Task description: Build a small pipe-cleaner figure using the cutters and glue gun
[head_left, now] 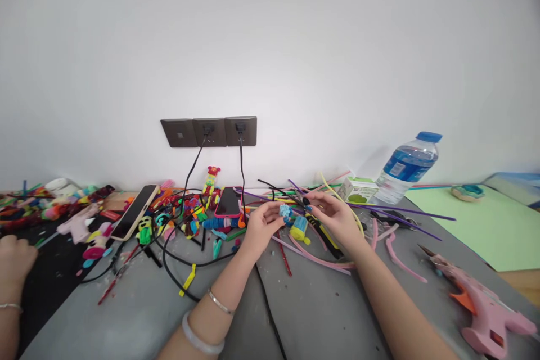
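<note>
My left hand point(261, 228) is closed in a pinch on a small blue pipe-cleaner piece point(286, 212) held over the grey table point(320, 315). My right hand point(335, 214) has its fingers curled toward the same blue piece from the right, touching it with its fingertips. Just below the hands lies a small blue and yellow pipe-cleaner figure point(299, 229). Pink pipe cleaners point(320, 259) and purple ones point(396, 214) lie scattered around the hands. Two bracelets sit on my left wrist.
A pink glue gun point(485, 306) lies at the right front. A water bottle point(407, 167) and small box point(358, 189) stand by the wall. Two phones point(135, 211) point(228, 201) charge from wall sockets point(208, 131). Another person's hand point(12, 259) rests at far left. Green sheet point(485, 225) at right.
</note>
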A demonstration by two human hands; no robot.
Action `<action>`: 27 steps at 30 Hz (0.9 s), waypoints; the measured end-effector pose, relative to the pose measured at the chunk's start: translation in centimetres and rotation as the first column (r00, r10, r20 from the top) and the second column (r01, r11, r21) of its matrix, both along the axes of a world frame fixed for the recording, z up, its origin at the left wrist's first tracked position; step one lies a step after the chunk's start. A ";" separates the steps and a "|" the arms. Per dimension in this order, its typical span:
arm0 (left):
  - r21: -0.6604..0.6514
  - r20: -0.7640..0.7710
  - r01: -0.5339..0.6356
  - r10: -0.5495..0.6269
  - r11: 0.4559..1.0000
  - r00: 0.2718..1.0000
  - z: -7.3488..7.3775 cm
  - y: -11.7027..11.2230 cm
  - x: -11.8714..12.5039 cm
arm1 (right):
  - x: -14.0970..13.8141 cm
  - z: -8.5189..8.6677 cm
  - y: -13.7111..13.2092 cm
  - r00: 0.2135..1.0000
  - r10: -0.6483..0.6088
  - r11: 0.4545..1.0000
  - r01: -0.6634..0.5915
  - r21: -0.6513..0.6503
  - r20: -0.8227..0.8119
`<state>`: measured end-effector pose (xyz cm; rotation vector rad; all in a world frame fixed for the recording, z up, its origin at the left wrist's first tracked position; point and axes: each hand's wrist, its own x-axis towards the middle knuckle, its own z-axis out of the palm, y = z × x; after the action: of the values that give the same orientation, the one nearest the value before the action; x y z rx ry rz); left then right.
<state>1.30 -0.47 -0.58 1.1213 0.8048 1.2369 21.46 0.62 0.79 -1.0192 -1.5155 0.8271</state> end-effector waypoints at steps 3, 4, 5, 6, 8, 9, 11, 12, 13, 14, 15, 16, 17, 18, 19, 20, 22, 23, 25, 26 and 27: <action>0.017 -0.059 -0.016 0.017 1.000 0.998 0.0 0.0 0.0 | 0.0 -0.8 0.3 1.000 0.010 1.000 -0.010 0.017 -0.001; 0.025 -0.078 -0.017 0.019 1.000 0.997 0.0 0.0 0.0 | 0.0 -0.9 0.3 1.000 0.016 1.000 -0.016 0.026 0.000; 0.035 -0.093 -0.017 0.020 0.999 0.995 0.1 0.1 0.0 | 0.0 -1.0 0.4 1.000 0.024 0.999 -0.024 0.029 0.000; 0.043 -0.104 -0.017 0.021 0.999 0.994 0.1 0.1 0.0 | 0.0 -1.0 0.4 0.999 0.032 0.999 -0.032 0.028 -0.002; 0.054 -0.115 -0.020 0.026 0.998 0.993 0.1 0.1 0.0 | 0.0 -1.1 0.5 0.999 0.044 0.999 -0.044 0.017 -0.007; 0.056 -0.117 -0.022 0.029 0.998 0.993 0.1 0.1 0.1 | 0.0 -1.2 0.5 0.999 0.045 0.999 -0.045 0.013 -0.007; 0.051 -0.111 -0.028 0.034 0.998 0.993 0.1 0.1 0.1 | 0.0 -1.3 0.5 0.999 0.045 0.999 -0.045 0.009 0.006; 0.043 -0.104 -0.032 0.036 0.999 0.994 0.1 0.1 0.1 | -0.1 -1.3 0.5 0.999 0.040 0.999 -0.040 0.014 0.018; 0.031 -0.094 -0.035 0.038 0.999 0.995 0.1 0.1 0.1 | -0.1 -1.2 0.5 0.999 0.031 0.999 -0.032 0.022 0.037; 0.017 -0.084 -0.038 0.040 0.999 0.996 0.1 0.1 0.1 | -0.2 -1.0 0.4 0.998 0.019 0.999 -0.022 0.037 0.064; 0.003 -0.074 -0.039 0.039 0.999 0.997 0.1 0.0 0.1 | -0.3 -0.8 0.4 0.995 0.007 0.998 -0.013 0.058 0.099; -0.009 -0.066 -0.035 0.035 0.999 0.997 0.2 0.0 0.0 | -0.4 -0.6 0.3 0.990 -0.006 0.996 -0.005 0.085 0.138; -0.017 -0.059 -0.026 0.025 1.000 0.998 0.3 -0.1 0.0 | -0.5 -0.3 0.2 0.984 -0.018 0.993 -0.003 0.115 0.175; -0.021 -0.053 -0.013 0.012 1.000 0.999 0.3 -0.1 0.0 | -0.6 0.0 0.1 0.978 -0.025 0.990 -0.005 0.144 0.207; -0.024 -0.048 0.004 -0.005 1.000 0.999 0.4 -0.2 0.0 | -0.7 0.2 0.1 0.972 -0.029 0.986 -0.010 0.168 0.232; -0.027 -0.043 0.021 -0.023 0.999 0.999 0.4 -0.3 0.1 | -0.8 0.3 0.0 0.968 -0.031 0.982 -0.017 0.186 0.250; -0.039 -0.026 0.046 -0.047 0.998 0.999 0.5 -0.4 0.1 | -0.9 0.3 0.0 0.962 -0.025 0.979 -0.031 0.203 0.271; -0.048 -0.013 0.052 -0.053 0.997 0.999 0.5 -0.4 0.2 | -0.9 0.2 0.0 0.961 -0.019 0.978 -0.040 0.206 0.277; -0.070 0.017 0.059 -0.058 0.996 0.998 0.5 -0.5 0.3 | -0.9 0.0 0.0 0.959 -0.009 0.976 -0.053 0.209 0.282; -0.080 0.031 0.062 -0.060 0.995 0.998 0.5 -0.5 0.3 | -0.9 -0.2 0.1 0.959 -0.007 0.976 -0.055 0.213 0.283; -0.088 0.042 0.066 -0.062 0.994 0.997 0.5 -0.5 0.3 | -0.9 -0.2 0.1 0.959 -0.010 0.975 -0.054 0.217 0.285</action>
<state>1.61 -1.01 -0.08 1.0395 0.7812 1.1552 20.52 0.70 0.54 -0.9840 -1.8218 0.5247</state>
